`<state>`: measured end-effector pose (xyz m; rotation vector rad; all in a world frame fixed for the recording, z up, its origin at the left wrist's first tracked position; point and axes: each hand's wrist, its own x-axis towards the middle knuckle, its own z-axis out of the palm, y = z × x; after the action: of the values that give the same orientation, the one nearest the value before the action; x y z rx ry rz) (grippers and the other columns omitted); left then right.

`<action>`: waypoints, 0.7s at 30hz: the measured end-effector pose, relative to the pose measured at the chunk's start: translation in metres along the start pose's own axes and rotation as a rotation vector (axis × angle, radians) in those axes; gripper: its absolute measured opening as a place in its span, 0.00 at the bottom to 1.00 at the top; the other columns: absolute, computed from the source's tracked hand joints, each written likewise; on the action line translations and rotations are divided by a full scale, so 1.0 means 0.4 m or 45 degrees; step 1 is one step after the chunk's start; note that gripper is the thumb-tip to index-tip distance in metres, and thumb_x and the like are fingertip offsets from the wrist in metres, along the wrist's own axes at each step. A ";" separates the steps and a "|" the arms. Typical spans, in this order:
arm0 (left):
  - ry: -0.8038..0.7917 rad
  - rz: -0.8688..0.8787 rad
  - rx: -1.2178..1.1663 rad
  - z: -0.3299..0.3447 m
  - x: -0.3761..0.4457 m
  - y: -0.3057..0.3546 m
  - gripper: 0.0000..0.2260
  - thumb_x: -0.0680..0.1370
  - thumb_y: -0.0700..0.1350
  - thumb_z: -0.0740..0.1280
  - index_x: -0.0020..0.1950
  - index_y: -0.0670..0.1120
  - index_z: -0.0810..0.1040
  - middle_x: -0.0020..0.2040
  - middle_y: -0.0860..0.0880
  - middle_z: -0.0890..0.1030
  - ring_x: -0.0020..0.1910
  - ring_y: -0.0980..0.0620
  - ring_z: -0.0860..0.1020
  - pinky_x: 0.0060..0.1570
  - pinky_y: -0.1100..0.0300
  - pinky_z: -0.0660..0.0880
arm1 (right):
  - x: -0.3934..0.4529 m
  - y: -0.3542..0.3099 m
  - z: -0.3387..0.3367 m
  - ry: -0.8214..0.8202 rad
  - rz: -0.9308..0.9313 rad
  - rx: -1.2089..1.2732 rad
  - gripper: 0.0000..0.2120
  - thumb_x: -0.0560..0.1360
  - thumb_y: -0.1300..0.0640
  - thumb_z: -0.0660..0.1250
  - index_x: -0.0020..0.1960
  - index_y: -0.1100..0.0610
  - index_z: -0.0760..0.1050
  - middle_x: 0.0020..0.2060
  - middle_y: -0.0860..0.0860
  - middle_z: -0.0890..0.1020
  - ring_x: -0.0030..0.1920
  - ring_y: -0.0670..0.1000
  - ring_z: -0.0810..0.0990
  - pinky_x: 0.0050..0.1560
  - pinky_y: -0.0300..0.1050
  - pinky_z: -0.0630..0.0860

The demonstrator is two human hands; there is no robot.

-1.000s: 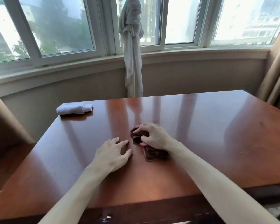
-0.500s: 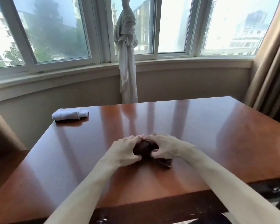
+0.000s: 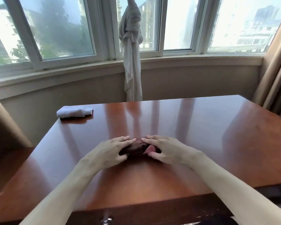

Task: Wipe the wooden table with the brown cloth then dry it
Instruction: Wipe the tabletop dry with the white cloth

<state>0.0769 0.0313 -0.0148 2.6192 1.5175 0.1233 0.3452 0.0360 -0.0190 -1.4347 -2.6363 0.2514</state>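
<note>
The brown cloth (image 3: 136, 149) lies bunched in the middle of the glossy wooden table (image 3: 201, 135), with a small pink patch showing on its right side. My left hand (image 3: 110, 151) grips its left side, fingers over the top and thumb below. My right hand (image 3: 165, 150) grips its right side the same way. Much of the cloth is hidden under both hands. A folded white cloth (image 3: 74, 112) rests at the table's far left corner.
A knotted pale curtain (image 3: 132, 54) hangs from the window behind the table's far edge. Brown drapes (image 3: 277, 75) stand at the right. Something tan and blurred (image 3: 5, 127) stands to the left of the table.
My left hand moved from the bare table onto the brown cloth. Both hands now hold it, spread a little wider than half a second ago.
</note>
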 end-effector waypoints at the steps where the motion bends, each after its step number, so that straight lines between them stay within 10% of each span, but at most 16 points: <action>1: -0.014 -0.025 0.020 -0.009 0.008 0.012 0.31 0.78 0.61 0.61 0.81 0.63 0.56 0.80 0.59 0.59 0.78 0.58 0.59 0.74 0.56 0.63 | 0.006 0.002 -0.024 -0.024 0.027 0.033 0.29 0.78 0.35 0.58 0.78 0.40 0.63 0.75 0.43 0.70 0.74 0.47 0.67 0.73 0.50 0.67; 5: 0.106 -0.060 -0.164 -0.009 0.044 0.072 0.35 0.77 0.70 0.55 0.81 0.56 0.59 0.80 0.56 0.60 0.78 0.54 0.61 0.75 0.51 0.62 | -0.020 -0.032 -0.019 0.217 0.082 0.081 0.24 0.79 0.37 0.59 0.71 0.45 0.74 0.62 0.45 0.79 0.63 0.50 0.77 0.61 0.49 0.76; 11: 0.201 0.091 0.085 0.074 0.037 0.027 0.27 0.83 0.51 0.62 0.81 0.56 0.58 0.77 0.50 0.67 0.74 0.47 0.69 0.66 0.47 0.74 | -0.037 -0.050 0.083 0.477 0.150 0.090 0.26 0.78 0.56 0.66 0.75 0.47 0.71 0.72 0.47 0.74 0.73 0.50 0.70 0.68 0.48 0.74; 21: 0.233 -0.186 0.223 0.016 0.221 -0.249 0.26 0.84 0.42 0.58 0.80 0.57 0.60 0.78 0.51 0.67 0.72 0.48 0.72 0.66 0.50 0.73 | 0.378 -0.060 0.052 0.302 0.143 0.024 0.23 0.80 0.57 0.61 0.75 0.55 0.71 0.68 0.56 0.77 0.69 0.59 0.73 0.69 0.51 0.70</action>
<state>0.0359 0.1567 -0.0334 2.6800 1.8539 0.2326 0.2400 0.1484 -0.0293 -1.5064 -2.3646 0.1087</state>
